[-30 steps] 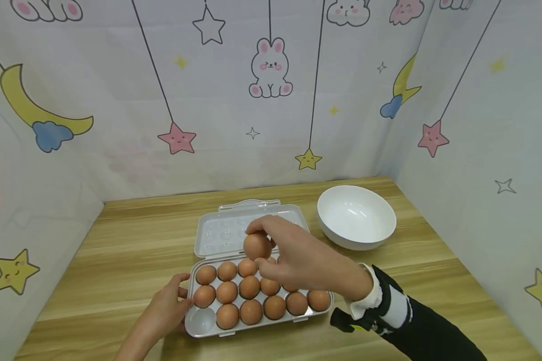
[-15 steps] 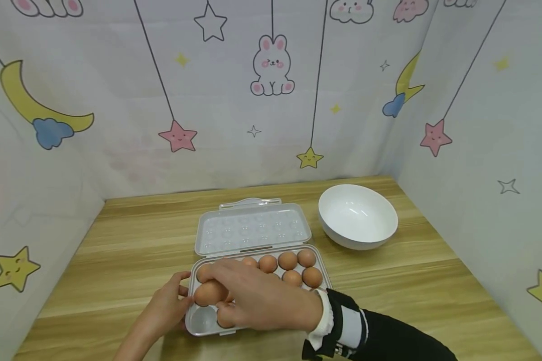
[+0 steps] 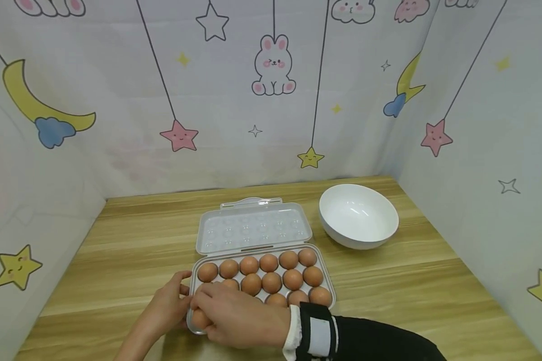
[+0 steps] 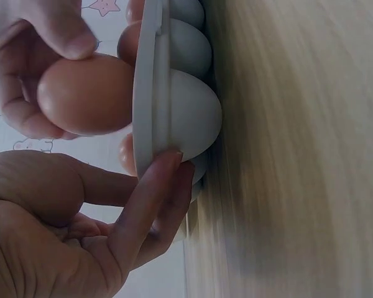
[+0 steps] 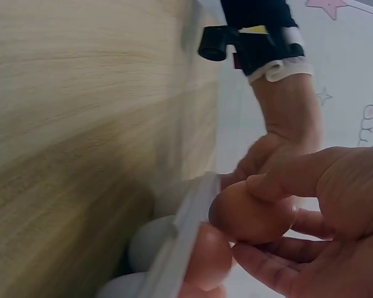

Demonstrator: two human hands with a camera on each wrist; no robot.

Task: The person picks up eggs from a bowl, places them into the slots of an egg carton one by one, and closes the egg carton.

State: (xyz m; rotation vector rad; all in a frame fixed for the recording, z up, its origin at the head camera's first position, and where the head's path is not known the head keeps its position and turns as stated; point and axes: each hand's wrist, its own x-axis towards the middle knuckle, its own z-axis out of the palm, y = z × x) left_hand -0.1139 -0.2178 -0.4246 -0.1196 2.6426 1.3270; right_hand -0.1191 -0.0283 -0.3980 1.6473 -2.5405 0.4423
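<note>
My right hand (image 3: 241, 315) pinches a brown egg (image 3: 200, 319) between thumb and fingers. That egg sits at the front left cup of the egg carton (image 3: 191, 323), and in the left wrist view its lower end is at the tray's rim. My left hand (image 4: 68, 230) grips the carton's left end, fingertips against the pale cup wall. Rows of brown eggs (image 3: 271, 283) fill the other visible cups; my right hand hides a few. The carton's clear lid (image 3: 253, 228) lies folded back behind the tray.
A white bowl (image 3: 359, 216) stands on the wood-grain table (image 3: 140, 235), right of the carton lid. Cloth walls (image 3: 226, 165) printed with stars, moons and a rabbit enclose the table at the back and sides.
My right hand has carried the egg from above the carton's middle, left and down to the front left cup, which was vacant earlier. My left hand has stayed at the carton's end.
</note>
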